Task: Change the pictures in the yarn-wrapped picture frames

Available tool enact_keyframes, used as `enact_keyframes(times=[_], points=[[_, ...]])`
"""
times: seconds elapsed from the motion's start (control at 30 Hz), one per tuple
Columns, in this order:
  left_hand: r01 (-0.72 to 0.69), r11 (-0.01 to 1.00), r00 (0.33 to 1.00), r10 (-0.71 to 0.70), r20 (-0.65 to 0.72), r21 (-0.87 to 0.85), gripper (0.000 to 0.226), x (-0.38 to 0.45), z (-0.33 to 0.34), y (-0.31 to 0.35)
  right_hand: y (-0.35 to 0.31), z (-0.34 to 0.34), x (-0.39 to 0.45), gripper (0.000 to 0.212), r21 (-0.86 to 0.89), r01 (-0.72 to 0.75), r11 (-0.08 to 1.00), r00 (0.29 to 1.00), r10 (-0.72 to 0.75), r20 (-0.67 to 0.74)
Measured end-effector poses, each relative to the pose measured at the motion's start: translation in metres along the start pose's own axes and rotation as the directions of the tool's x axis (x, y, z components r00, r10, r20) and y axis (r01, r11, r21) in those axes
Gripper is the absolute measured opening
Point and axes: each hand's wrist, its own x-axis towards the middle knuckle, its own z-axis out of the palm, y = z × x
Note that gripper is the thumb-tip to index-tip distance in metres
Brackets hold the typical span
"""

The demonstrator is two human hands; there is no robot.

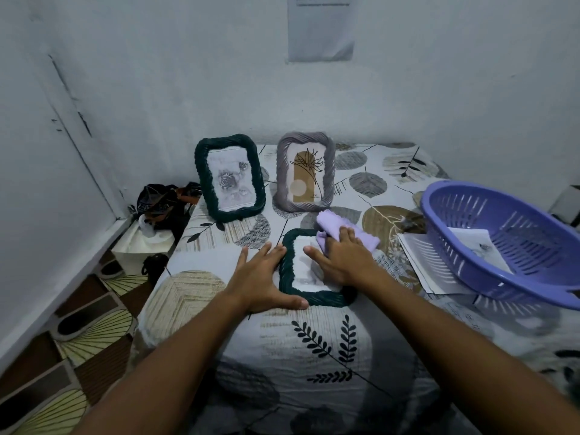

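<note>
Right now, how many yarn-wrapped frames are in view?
3: a dark green frame standing back left, a grey frame standing beside it, another dark green frame lying flat under both hands.

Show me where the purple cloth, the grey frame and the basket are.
purple cloth (329, 223): head view, its upper folded part.
grey frame (282, 171): head view, left yarn-wrapped side.
basket (439, 211): head view, left rim.

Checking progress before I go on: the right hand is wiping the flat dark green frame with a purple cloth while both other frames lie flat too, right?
Not quite. In the head view the other green frame and grey frame stand upright; the rest holds.
</note>
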Motion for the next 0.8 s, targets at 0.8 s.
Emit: enact_keyframes(times=[0.8], points=[[-0.003, 1.000, 0.999, 0.003, -0.036, 0.005, 0.144, 0.001, 0.006, -0.001, 0.007, -0.003, -0.099, 0.065, 0.139, 0.197, 0.971, 0.979, -0.202, 0.025]])
